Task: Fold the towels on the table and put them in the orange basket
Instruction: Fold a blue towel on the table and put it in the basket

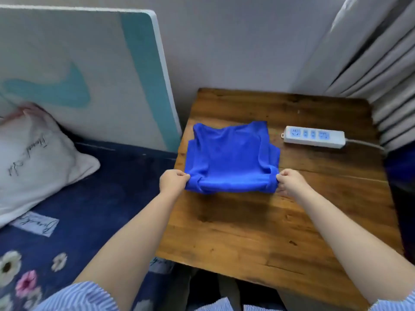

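A bright blue towel [231, 158] lies partly folded on the wooden table [258, 232], its near edge doubled over into a thick roll. My left hand [173, 181] pinches the towel's near left corner. My right hand [289, 181] pinches the near right corner. Both corners are lifted slightly off the wood and the cloth is stretched between them. No orange basket is in view.
A white power strip [313, 136] with its cable lies on the table right of the towel. A bed with a dark blue flowered cover [94, 209] and a white pillow [33, 158] adjoins the table's left side. Grey curtains [381, 63] hang at the right.
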The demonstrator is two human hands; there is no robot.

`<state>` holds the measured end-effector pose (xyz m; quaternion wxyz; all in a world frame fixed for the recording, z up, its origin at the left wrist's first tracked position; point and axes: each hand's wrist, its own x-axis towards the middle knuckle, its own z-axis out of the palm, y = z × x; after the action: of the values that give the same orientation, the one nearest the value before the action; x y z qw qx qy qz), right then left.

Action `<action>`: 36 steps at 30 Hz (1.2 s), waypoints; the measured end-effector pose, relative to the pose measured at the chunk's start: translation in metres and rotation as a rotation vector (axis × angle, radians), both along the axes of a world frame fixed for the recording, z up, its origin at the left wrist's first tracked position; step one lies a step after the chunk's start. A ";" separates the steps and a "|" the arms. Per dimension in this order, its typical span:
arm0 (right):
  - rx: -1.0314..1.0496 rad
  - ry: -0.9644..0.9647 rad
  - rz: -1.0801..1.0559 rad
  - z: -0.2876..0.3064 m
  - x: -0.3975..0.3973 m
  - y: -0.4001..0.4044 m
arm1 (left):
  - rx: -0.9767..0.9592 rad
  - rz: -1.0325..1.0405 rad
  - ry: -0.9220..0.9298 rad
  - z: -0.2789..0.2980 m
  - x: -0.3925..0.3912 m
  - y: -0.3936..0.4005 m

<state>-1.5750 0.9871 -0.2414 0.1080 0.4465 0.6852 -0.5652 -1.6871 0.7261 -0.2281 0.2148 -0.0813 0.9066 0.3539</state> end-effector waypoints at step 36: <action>0.619 0.280 -0.267 0.140 -0.134 0.038 | 0.310 0.012 0.315 0.118 -0.152 0.072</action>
<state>-1.7094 1.0250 -0.1012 -0.2019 0.4618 0.7675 -0.3961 -1.8389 0.7979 -0.1100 0.0782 0.0036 0.8634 0.4985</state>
